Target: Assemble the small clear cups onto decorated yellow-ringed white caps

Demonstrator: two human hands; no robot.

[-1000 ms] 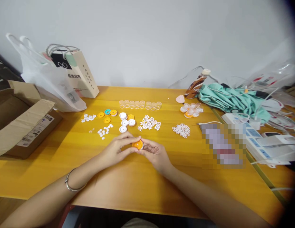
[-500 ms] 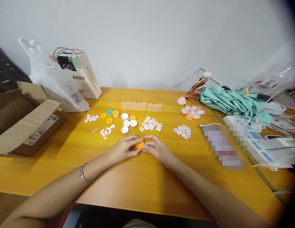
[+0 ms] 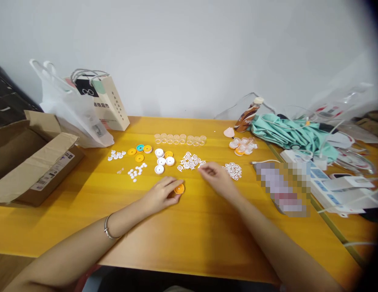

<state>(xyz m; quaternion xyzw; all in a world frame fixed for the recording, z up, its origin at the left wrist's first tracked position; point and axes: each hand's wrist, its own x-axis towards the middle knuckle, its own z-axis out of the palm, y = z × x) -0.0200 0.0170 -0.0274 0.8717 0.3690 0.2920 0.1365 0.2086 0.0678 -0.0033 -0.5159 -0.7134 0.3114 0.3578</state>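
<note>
My left hand (image 3: 163,194) rests on the yellow table (image 3: 182,235) and pinches a small orange disc (image 3: 179,189) between thumb and fingers. My right hand (image 3: 215,177) has left the disc and hovers just past it, fingers curled and blurred, beside a pile of white lacy cut-out pieces (image 3: 190,160). A second pile of white cut-outs (image 3: 234,170) lies just right of that hand. Beyond my left hand lie white round caps (image 3: 160,159), orange and teal discs (image 3: 139,151) and small white buttons (image 3: 136,171).
A row of clear little cups (image 3: 179,139) sits at the back. An open cardboard box (image 3: 27,158), a plastic bag (image 3: 71,109) and a paper bag (image 3: 108,103) stand at left. Right side holds a bottle (image 3: 246,115), green cloth (image 3: 292,134), a power strip (image 3: 329,182) and cables.
My right hand let go of the orange disc and moved up and right toward the white cut-outs. My left hand keeps the disc and has lowered it onto the table.
</note>
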